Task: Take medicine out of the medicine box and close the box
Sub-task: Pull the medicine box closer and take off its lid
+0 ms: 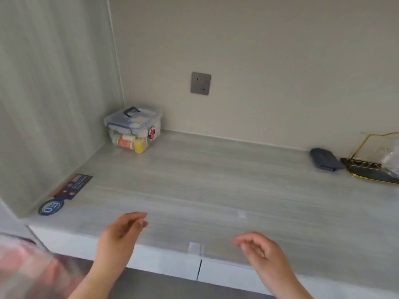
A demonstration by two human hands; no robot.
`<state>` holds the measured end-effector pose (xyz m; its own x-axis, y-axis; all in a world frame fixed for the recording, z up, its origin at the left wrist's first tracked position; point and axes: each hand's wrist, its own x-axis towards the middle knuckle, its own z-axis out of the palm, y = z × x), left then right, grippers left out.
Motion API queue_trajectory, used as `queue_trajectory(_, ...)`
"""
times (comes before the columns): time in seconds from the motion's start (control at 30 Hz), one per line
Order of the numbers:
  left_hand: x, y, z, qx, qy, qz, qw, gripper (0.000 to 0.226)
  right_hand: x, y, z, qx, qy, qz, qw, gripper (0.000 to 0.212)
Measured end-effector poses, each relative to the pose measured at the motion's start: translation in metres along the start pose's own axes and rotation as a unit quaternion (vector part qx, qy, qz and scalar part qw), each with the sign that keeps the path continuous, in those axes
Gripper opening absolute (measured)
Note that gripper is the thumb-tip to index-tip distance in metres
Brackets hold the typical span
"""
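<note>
A small clear plastic medicine box (133, 128) stands in the far left corner of the grey counter (216, 186). Its lid is on, with a dark handle folded flat and a front clasp down. Through its wall I see an orange-and-white bottle (125, 143) and a yellow bottle (139, 146). A red-cross sticker is on its right side. My left hand (121, 234) hovers over the counter's near edge, fingers loosely curled and holding nothing. My right hand (259, 249) hovers to its right, also relaxed and without anything in it. Both hands are far from the box.
A wall socket (200, 83) sits above the counter. A grey folded cloth (325, 159) and a gold wire tray (373, 167) lie at the far right. A dark label strip (73, 186) and a round blue sticker (50, 207) lie along the left wall.
</note>
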<state>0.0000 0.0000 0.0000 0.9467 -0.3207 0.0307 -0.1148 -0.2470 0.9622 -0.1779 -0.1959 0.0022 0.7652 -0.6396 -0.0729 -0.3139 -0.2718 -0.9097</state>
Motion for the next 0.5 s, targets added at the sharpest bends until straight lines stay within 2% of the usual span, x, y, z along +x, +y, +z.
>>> queue_trajectory(0.1, 0.066, -0.006, 0.008, -0.024, 0.03, -0.002, 0.999, 0.02, 0.067, -0.02, 0.02, -0.035, 0.01, -0.031, 0.999, 0.04)
queue_trajectory(0.3, 0.202, -0.018, 0.002, -0.046, 0.063, -0.032, 0.996, 0.055, 0.207, -0.065, 0.093, -0.124, -0.014, -0.1, 0.987, 0.028)
queue_trajectory(0.5, 0.303, -0.012, 0.012, -0.146, 0.081, -0.093, 0.982, 0.057, 0.303, -0.086, 0.14, -0.131, -0.047, -0.089, 0.986, 0.036)
